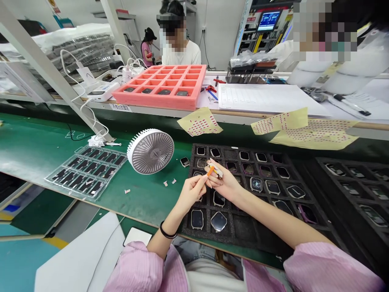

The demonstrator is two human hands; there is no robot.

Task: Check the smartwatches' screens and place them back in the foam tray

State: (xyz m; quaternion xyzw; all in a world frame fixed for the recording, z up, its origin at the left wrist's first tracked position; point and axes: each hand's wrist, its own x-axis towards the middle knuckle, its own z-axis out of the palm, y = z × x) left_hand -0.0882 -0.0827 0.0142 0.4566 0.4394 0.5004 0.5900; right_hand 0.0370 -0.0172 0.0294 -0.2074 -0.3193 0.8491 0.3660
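At the frame's center, the left hand [191, 192] pinches a slim orange strip [210, 170] between thumb and fingertips, against or just beside a small watch part [218, 173]. The right hand [227, 183] grips that part in curled fingers, above the black foam tray [243, 228].

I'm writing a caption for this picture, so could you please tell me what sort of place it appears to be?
It is probably a workshop for small electronics: a black foam tray holds many watch-like devices, and a clear plastic tray holds rows of dark parts.
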